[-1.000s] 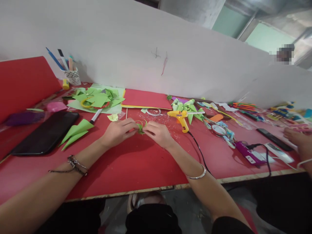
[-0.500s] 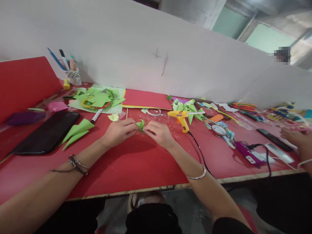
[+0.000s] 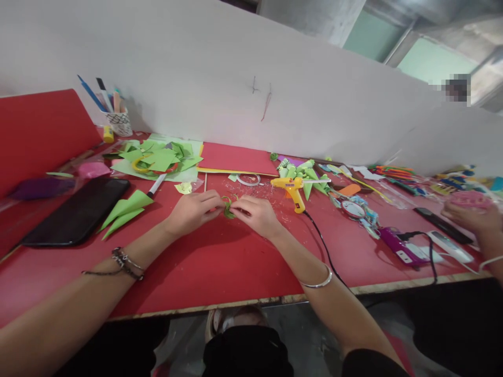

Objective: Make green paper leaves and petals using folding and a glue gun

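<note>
Between my two hands is a small green curled paper piece (image 3: 228,210), held just above the red tabletop (image 3: 220,262). My left hand (image 3: 195,210) pinches it from the left, with the fingers closed. From the other side my right hand (image 3: 257,213) grips it between thumb and fingers; the fingertips partly cover it. A yellow glue gun (image 3: 293,191) lies to the right of my right hand, its black cord running toward the table edge. Behind my hands rest a red paper stack (image 3: 238,158) and a clear ring of tape (image 3: 248,179).
Green paper pieces (image 3: 159,157) are heaped at the back left, near a black phone (image 3: 78,212) and a pen cup (image 3: 119,123). To the right lie a purple power strip (image 3: 401,246) and a dark remote (image 3: 442,225). Another person's hand (image 3: 473,217) holds something pink at far right.
The green paper piece has turned between my fingers and now shows thin, yellowish curled edges on top. My hands stay in place. The other person's hand has raised the pink thing.
</note>
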The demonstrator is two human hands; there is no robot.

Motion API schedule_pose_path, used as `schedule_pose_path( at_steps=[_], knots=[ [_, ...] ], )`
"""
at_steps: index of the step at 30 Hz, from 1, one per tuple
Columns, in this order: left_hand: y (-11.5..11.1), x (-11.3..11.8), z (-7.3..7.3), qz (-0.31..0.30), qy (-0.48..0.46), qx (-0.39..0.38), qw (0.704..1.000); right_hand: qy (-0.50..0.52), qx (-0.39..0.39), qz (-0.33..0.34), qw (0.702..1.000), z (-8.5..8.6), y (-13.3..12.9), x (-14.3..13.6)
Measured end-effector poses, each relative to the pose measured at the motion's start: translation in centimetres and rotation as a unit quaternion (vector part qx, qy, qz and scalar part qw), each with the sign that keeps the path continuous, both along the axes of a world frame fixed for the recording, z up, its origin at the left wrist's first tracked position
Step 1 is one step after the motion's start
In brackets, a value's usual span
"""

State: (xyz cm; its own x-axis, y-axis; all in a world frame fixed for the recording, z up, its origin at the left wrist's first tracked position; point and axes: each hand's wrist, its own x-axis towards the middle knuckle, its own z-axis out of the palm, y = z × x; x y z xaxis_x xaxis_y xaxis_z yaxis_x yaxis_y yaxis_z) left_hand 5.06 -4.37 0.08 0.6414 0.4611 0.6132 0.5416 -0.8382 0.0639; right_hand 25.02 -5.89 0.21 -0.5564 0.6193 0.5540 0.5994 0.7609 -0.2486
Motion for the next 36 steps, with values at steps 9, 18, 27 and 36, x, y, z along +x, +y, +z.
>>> schedule_pose_path(
  at_steps=[9, 18, 27, 36],
  knots=[
    [-0.04, -0.10, -0.01, 0.000, 0.006, 0.008, 1.000, -0.004, -0.004, -0.006, 1.000, -0.02, 0.03, 0.06],
    [-0.08, -0.05, -0.15, -0.010, -0.004, -0.028, 1.000, 0.013, -0.024, 0.008, 1.000, -0.02, 0.03, -0.06],
    [-0.13, 0.22, -0.11, -0.028, -0.029, -0.066, 0.997, 0.034, -0.050, 0.019, 0.998, 0.14, -0.20, -0.33],
    [-0.26, 0.26, -0.17, -0.032, -0.029, -0.070, 0.997, 0.036, -0.048, 0.013, 0.998, 0.18, -0.23, -0.50]
  ],
)
